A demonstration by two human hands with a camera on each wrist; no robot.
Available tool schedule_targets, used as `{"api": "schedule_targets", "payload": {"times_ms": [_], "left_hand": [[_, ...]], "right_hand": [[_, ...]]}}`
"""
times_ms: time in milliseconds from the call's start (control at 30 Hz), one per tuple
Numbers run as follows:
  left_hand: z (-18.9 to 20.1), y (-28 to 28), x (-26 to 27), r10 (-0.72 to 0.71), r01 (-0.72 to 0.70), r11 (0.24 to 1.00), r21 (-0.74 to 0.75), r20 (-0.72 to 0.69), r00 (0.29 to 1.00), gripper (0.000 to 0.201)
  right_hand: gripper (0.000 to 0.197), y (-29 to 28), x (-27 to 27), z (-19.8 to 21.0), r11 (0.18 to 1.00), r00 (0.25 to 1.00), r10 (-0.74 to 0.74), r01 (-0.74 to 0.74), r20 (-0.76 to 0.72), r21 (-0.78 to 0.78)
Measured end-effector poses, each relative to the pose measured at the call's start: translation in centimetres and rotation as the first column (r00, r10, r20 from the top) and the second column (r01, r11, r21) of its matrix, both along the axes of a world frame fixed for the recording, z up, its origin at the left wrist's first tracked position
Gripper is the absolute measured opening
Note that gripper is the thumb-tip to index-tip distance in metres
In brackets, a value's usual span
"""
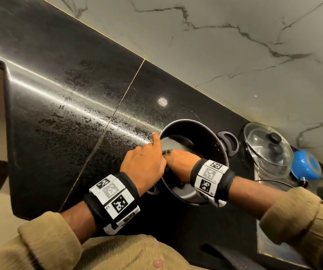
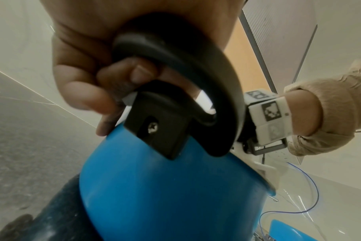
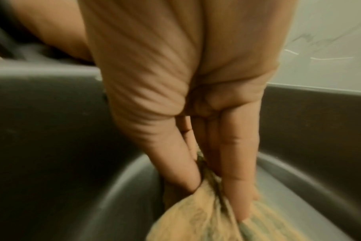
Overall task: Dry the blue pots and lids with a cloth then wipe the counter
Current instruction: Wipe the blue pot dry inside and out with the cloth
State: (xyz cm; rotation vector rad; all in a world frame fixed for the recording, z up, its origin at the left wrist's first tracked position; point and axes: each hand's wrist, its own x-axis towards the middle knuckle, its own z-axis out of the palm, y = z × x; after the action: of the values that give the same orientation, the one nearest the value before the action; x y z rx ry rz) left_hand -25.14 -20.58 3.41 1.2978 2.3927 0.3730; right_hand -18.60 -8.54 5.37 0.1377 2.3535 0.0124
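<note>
The left hand (image 2: 89, 68) clenched the round blue metal pot's (image 2: 175, 195) black loop handle (image 2: 175, 53); right fingers (image 3: 235, 179) pinched the bunched tan cloth (image 3: 206, 220) against its floor. Sweeping under the fingertips would have dried best.

wrist bands (image 1: 115, 195) with square coded markers, tiny characters perhaps unreadable

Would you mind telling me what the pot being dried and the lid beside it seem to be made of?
Pot: probably metal, with a smooth blue coating outside, a dark matte lining inside, and a screwed-on black handle, likely plastic. Lid: clear glass, see-through and reflective, with a black knob.
</note>
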Motion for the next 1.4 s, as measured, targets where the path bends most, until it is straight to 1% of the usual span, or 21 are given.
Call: {"api": "schedule_targets", "payload": {"times_ms": [100, 200, 300, 367, 467, 533, 667, 767, 867, 967, 1033, 1100, 1167, 1200, 1233, 1300, 1367, 1400], "left_hand": [[0.0, 0.0, 0.0, -0.002, 0.002, 1.000, -0.003, 0.001, 1.000, 0.068], [-0.1, 0.0, 0.0, -0.004, 0.004, 1.000, 0.011, 0.002, 1.000, 0.067], [-0.1, -0.1, -0.1, 0.007, -0.007, 1.000, 0.012, 0.008, 1.000, 0.065], [0.0, 0.0, 0.0, 0.016, -0.016, 1.000, 0.006, 0.010, 1.000, 0.065], [0.2, 0.0, 0.0, 0.019, -0.019, 1.000, -0.010, 0.009, 1.000, 0.066], [0.2, 0.1, 0.0, 0.017, -0.017, 1.000, -0.018, 0.001, 1.000, 0.067], [0.2, 0.1, 0.3, 0.008, -0.008, 1.000, -0.006, -0.001, 1.000, 0.067], [0.2, 0.2, 0.7, 0.000, 0.000, 1.000, -0.008, -0.012, 1.000, 0.066], [0.3, 0.1, 0.9, 0.001, -0.001, 1.000, -0.006, -0.006, 1.000, 0.065], [0.3, 0.1, 0.9, 0.011, -0.011, 1.000, 0.011, 0.007, 1.000, 0.064], [0.4, 0.1, 0.9, 0.020, -0.021, 0.999, 0.027, 0.021, 1.000, 0.064], [0.4, 0.0, 1.0, 0.033, -0.035, 0.999, 0.035, 0.043, 0.999, 0.065], [0.2, 0.0, 1.1, 0.052, -0.055, 0.998, 0.039, 0.070, 0.996, 0.065], [0.2, -0.1, 1.2, 0.060, -0.063, 0.997, 0.044, 0.078, 0.995, 0.065], [0.1, -0.2, 1.3, 0.074, -0.079, 0.995, 0.053, 0.086, 0.994, 0.065], [0.0, -0.4, 1.5, 0.094, -0.102, 0.992, 0.073, 0.100, 0.991, 0.065], [-0.1, -0.5, 1.7, 0.105, -0.114, 0.990, 0.082, 0.110, 0.988, 0.065], [-0.2, -0.5, 1.7, 0.115, -0.125, 0.988, 0.088, 0.113, 0.987, 0.065]], "right_hand": [[0.031, -0.9, 0.8, 0.7, 0.995, 0.992, 0.099, -0.101, 0.073, 0.023], [0.032, 0.1, 0.8, 1.4, 0.990, 0.991, 0.113, -0.118, 0.066, 0.074], [0.045, 1.8, 0.0, 1.6, 0.991, 0.998, 0.057, -0.057, -0.001, 0.118], [0.050, 3.2, -0.3, 1.1, 0.983, 1.000, 0.011, -0.009, -0.013, 0.185], [0.050, 5.0, -0.1, 0.8, 0.967, 0.999, -0.050, 0.043, 0.020, 0.252], [0.048, 5.3, 0.3, 1.0, 0.967, 0.996, -0.065, 0.049, 0.053, 0.250], [0.046, 5.0, 1.6, 1.1, 0.984, 0.989, -0.069, 0.047, 0.128, 0.170], [0.036, 4.8, 2.1, 0.9, 0.988, 0.963, -0.076, 0.038, 0.257, 0.152], [0.035, 4.2, 2.6, 1.0, 0.994, 0.930, -0.074, 0.041, 0.361, 0.097], [0.032, 3.0, 3.1, 0.4, 0.997, 0.925, -0.072, 0.082, 0.374, -0.010], [0.031, 2.3, 3.3, -0.1, 0.983, 0.929, -0.117, 0.160, 0.351, -0.095], [0.021, 1.8, 3.1, -0.3, 0.953, 0.939, -0.164, 0.230, 0.304, -0.196], [0.019, 1.4, 2.7, 0.0, 0.916, 0.953, -0.216, 0.274, 0.214, -0.293], [0.013, 1.2, 2.6, 0.2, 0.891, 0.948, -0.271, 0.313, 0.167, -0.329], [0.013, 1.2, 2.4, 0.3, 0.868, 0.938, -0.321, 0.346, 0.129, -0.357], [0.030, 1.4, 2.5, 0.4, 0.809, 0.901, -0.422, 0.423, 0.098, -0.409], [0.041, 1.6, 2.6, 0.5, 0.740, 0.851, -0.504, 0.513, 0.148, -0.435], [0.045, 1.6, 2.6, 0.6, 0.706, 0.829, -0.522, 0.551, 0.200, -0.445]]}}
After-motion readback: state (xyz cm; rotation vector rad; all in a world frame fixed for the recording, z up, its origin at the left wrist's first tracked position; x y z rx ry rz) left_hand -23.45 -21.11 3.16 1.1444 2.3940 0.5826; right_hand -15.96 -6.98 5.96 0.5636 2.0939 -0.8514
